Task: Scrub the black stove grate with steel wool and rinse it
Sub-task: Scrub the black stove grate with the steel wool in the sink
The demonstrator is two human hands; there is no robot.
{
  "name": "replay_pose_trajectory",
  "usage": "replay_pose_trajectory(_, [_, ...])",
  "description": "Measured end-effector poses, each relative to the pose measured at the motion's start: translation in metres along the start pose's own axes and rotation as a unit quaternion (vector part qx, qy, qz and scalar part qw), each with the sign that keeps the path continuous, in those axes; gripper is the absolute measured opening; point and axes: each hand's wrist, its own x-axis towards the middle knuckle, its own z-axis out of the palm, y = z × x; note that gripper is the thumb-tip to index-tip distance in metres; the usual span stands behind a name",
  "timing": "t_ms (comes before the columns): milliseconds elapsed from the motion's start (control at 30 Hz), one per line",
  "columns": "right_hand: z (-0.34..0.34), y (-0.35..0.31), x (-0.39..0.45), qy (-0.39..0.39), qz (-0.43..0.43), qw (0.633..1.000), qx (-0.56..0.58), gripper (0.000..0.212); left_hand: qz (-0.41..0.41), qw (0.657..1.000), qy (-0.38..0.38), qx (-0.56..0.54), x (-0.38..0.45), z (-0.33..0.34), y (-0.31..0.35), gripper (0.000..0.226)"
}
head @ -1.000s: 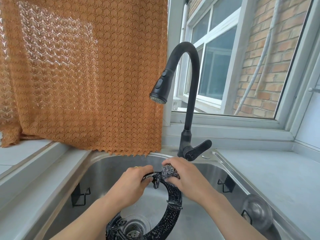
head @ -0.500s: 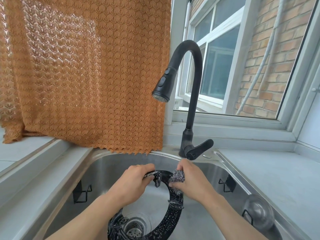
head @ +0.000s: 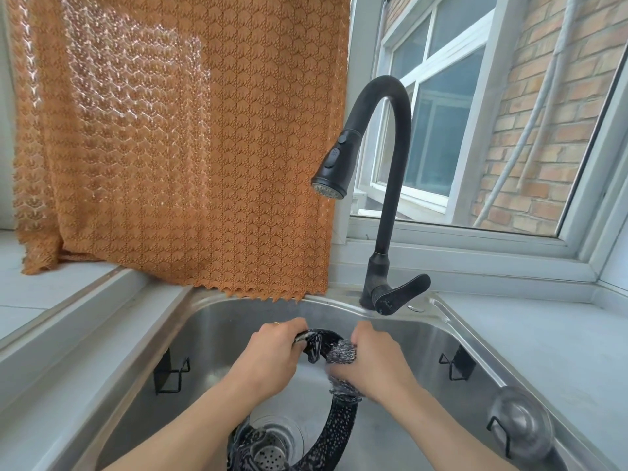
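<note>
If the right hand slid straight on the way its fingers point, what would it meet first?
Probably the left hand: the right hand, pressing steel wool on the grate, points left along its rim. Depth is unclear.

Orange lace-patterned curtain (head: 176, 141), black faucet (head: 390, 185), white-speckled black grate (head: 339, 433).

Reaching forward with both bare forearms, converging toward the middle. Curling the left hand (head: 268, 355) into a grip, knuckles up, a ring showing on one finger. Closing the right hand (head: 373, 363) in a clutch just beside it, fingers (head: 343, 375) blurred, wrist angling inward from the lower right.
</note>
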Motion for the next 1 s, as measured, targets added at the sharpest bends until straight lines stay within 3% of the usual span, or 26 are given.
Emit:
replay_pose_trajectory(133, [0.01,-0.022,-0.004,0.064,-0.087,0.993,-0.051,0.054,-0.008,1.0,-0.001,0.0,0.001,0.003,0.003,0.01])
replay_pose_trajectory(367, [0.019,-0.006,0.005,0.078,-0.107,0.989,-0.065,0.053,-0.02,1.0,-0.014,0.007,0.0,0.003,0.009,0.008])
replay_pose_trajectory(600, [0.026,0.015,0.014,0.063,0.003,0.997,-0.047,0.065,-0.006,0.999,-0.009,0.035,-0.004,0.0,0.015,0.012])
replay_pose_trajectory(867, [0.029,0.022,0.012,-0.038,0.096,0.994,-0.022,0.062,0.005,0.999,-0.01,0.046,-0.007,0.0,0.023,0.013])
replay_pose_trajectory(1000, [0.026,0.021,0.011,-0.053,0.112,0.992,-0.023,0.062,0.007,0.999,-0.01,0.049,-0.008,0.002,0.025,0.013])
